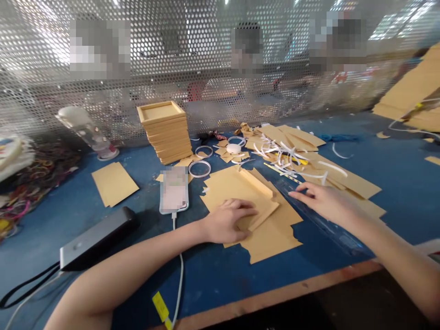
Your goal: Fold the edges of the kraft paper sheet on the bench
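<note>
My left hand (231, 221) lies with its fingers spread over a piece of brown kraft card (220, 183), pressing it to the table. The card's far edge stands up as a folded flap (258, 182). Beneath it, further brown sheets (275, 243) lie overlapped at uneven angles. My right hand (321, 201) is to the right of the card, thumb and forefinger brought together in a pinch. Whatever may be between those fingertips is too small to make out. Under this hand a clear plastic strip, like a ruler (330, 225), runs slantwise along the table.
Left of the card are a charging phone (174, 190), a black power bank (98, 238) and a flat card stack (115, 183). Behind stand piled folded card trays (168, 133) and a bottle (89, 133). White paper strips (285, 156) and tape rings (200, 169) lie near a perforated metal screen (206, 55).
</note>
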`<state>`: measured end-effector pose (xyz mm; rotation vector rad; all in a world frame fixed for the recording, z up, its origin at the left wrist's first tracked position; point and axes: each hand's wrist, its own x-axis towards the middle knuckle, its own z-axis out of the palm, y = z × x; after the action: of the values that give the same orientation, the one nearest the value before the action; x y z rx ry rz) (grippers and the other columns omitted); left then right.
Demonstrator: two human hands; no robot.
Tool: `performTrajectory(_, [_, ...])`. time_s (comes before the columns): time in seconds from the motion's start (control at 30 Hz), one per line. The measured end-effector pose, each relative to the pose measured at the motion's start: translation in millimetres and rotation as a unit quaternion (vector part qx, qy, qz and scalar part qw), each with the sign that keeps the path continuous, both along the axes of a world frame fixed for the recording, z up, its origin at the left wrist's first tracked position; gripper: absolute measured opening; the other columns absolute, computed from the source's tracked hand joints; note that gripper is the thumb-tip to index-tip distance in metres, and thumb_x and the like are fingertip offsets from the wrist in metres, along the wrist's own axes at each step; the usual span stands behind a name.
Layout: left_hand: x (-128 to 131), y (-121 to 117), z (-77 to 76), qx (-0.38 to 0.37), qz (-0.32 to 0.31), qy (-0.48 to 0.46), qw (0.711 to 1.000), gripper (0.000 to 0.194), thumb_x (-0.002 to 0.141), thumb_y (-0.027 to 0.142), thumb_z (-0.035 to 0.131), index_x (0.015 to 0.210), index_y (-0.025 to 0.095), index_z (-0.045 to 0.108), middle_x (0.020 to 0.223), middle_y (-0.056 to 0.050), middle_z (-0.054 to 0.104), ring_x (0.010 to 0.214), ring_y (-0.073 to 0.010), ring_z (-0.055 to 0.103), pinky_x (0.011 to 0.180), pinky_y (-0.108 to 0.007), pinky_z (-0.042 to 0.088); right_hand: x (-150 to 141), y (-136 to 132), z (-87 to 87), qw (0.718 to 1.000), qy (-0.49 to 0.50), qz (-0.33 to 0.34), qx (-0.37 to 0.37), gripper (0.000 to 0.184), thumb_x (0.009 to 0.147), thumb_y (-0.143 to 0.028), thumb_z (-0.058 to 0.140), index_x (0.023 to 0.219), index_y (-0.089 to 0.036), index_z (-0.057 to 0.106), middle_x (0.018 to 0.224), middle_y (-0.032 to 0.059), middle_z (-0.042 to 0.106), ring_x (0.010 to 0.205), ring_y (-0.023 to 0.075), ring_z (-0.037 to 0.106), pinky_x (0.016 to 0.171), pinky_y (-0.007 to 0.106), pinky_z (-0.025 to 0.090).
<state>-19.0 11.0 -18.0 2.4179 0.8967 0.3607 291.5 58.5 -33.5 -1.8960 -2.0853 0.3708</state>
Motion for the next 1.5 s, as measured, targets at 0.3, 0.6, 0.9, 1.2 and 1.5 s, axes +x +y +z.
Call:
performTrajectory(0.3, [2.9,-7.9,-3.8,-0.011,0.027,-0.040,0.999,0.048,0.076,0.034,0.070,0.121,0.022,0.059,0.130,-0.006,0.055,0.122,-0.0244,0.049,0.105,-0.038,0.036,-47.7,9.6,28.8,0.940,0.030,0.340,0.010,0.033,0.083,-0.055,0.056,0.099,-0.028,0.067,0.110,0.0084,0.066,0.107,0.0288,0.058,0.092,0.042,0.044])
performTrajectory(0.6, [3.2,-9.9,-8.2,-0.031,0.043,-0.066,0.996,0.053,0.072,0.034,0.072,0.121,0.020,0.057,0.127,-0.007,0.056,0.121,-0.0242,0.049,0.104,-0.035,0.035,-62.8,14.4,29.7,0.886,0.023,0.454,-0.088,0.016,0.083,-0.039,0.064,0.076,-0.025,0.064,0.085,0.0030,0.065,0.094,0.0228,0.059,0.087,0.039,0.042])
performTrajectory(0.9, [4.3,-11.0,-10.2,-0.015,0.044,-0.081,0.996,0.024,0.068,0.031,0.076,0.082,0.017,0.061,0.118,-0.006,0.058,0.113,-0.0218,0.054,0.101,-0.031,0.037,-55.0,8.0,29.1,0.878,0.054,0.471,-0.066,0.014,0.088,-0.031,0.059,0.077,-0.022,0.060,0.084,0.0027,0.062,0.087,0.0200,0.058,0.078,0.032,0.045])
performTrajectory(1.2, [4.7,-10.6,-8.4,-0.018,0.034,-0.110,0.993,0.014,0.070,0.022,0.067,0.073,0.017,0.055,0.103,-0.006,0.062,0.102,-0.0190,0.059,0.108,-0.033,0.033,-49.7,10.3,25.3,0.863,0.064,0.501,0.010,0.005,0.086,-0.022,0.060,0.082,-0.022,0.057,0.087,0.0028,0.062,0.087,0.0178,0.058,0.080,0.031,0.047])
performTrajectory(1.5, [1.5,-10.2,-8.5,-0.008,0.052,-0.117,0.992,0.009,0.072,0.022,0.054,0.078,0.016,0.052,0.100,-0.010,0.059,0.103,-0.0210,0.056,0.099,-0.032,0.041,-51.3,13.4,18.8,0.864,0.074,0.497,0.021,0.005,0.085,-0.023,0.062,0.090,-0.025,0.062,0.086,0.0013,0.063,0.085,0.0175,0.060,0.079,0.032,0.048])
